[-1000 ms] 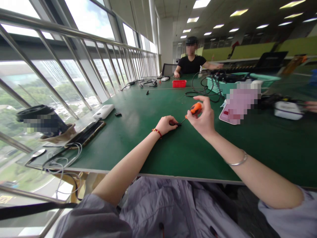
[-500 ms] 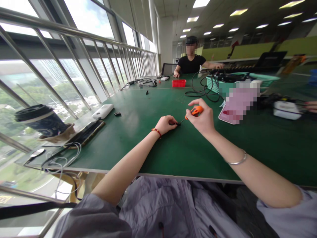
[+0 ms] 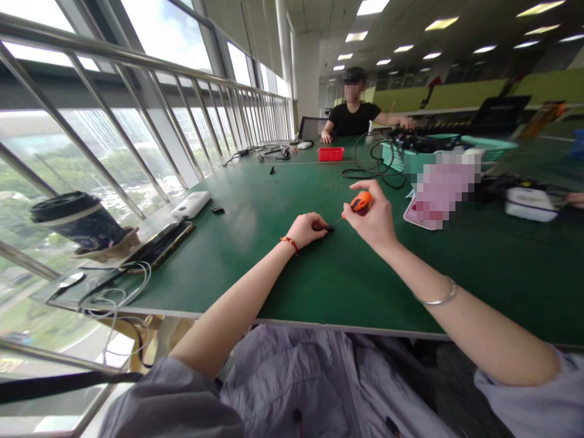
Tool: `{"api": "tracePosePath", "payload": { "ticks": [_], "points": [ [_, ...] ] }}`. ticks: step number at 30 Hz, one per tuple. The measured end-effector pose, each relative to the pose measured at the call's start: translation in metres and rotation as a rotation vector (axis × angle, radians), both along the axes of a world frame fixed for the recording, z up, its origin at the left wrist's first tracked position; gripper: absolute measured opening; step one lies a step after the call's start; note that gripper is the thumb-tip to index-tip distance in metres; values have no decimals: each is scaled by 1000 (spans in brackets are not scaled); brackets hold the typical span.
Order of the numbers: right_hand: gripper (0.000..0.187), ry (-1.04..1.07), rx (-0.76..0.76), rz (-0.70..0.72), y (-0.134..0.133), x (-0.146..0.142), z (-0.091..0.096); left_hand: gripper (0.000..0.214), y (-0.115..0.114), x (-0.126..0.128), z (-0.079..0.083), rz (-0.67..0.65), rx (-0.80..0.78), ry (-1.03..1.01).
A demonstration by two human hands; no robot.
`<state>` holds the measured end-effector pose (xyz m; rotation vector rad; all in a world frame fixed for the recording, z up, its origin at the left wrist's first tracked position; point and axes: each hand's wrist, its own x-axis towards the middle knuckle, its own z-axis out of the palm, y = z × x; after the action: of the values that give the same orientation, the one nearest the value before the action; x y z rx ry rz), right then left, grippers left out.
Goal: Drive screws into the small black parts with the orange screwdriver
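My left hand (image 3: pixel 306 230) rests on the green table (image 3: pixel 255 261) and pinches a small black part (image 3: pixel 328 229), mostly covered by the fingers. In my right hand (image 3: pixel 375 214) is a screwdriver (image 3: pixel 361 202) with an orange and black handle, held between thumb and fingers with the index finger raised and curved. Its thin metal shaft slants down to the left, and the tip meets or nearly meets the black part; exact contact is too small to tell.
Ahead are a red tray (image 3: pixel 331 154), a teal basket (image 3: pixel 393 157) with black cables, and a pink phone-like item (image 3: pixel 426 213). To the left lie a white box (image 3: pixel 191 205), a black piece (image 3: pixel 218 210), a phone (image 3: pixel 171 243) and a coffee cup (image 3: pixel 79 222). A person (image 3: pixel 353 118) sits opposite.
The screwdriver handle has turned slightly in my right fingers. My left hand stays in place on the black part. The whole view has shifted very little.
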<state>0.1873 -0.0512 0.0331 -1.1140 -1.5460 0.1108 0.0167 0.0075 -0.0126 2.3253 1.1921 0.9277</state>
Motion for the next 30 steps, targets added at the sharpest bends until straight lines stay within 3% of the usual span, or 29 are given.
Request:
{"api": "tracePosePath", "payload": {
  "ticks": [3, 5, 8, 13, 17, 19, 21, 24, 26, 28, 30],
  "points": [
    [48, 0, 44, -2, 3, 1, -1, 9, -1, 0, 0, -1, 0, -1],
    [49, -15, 33, -70, 2, 1, 0, 9, -1, 0, 0, -9, -5, -10],
    [34, -28, -32, -132, -1, 1, 2, 9, -1, 0, 1, -16, -10, -20],
    [23, -46, -9, -67, 1, 1, 0, 8, 0, 0, 0, -5, -10, -16],
    [57, -12, 101, -11, 5, 2, -3, 8, 0, 0, 0, 0, 4, -15],
    [66, -9, 92, -47, 4, 2, -2, 8, -1, -1, 0, -2, 3, -15],
    [60, -33, 55, -97, 2, 2, -1, 8, -1, -1, 0, -10, 0, -15],
    [31, -61, 28, -106, -2, 1, 1, 9, -1, 0, 0, -12, -5, -15],
    [22, -44, 19, -85, -3, 1, 1, 9, -1, 0, 0, -7, -8, -13],
    [20, -18, 28, -72, -2, 1, 1, 9, -1, 0, 0, -2, -4, -10],
    [33, 8, 62, -47, 0, 2, 0, 8, 0, 0, 0, -2, 3, -8]
  ]
}}
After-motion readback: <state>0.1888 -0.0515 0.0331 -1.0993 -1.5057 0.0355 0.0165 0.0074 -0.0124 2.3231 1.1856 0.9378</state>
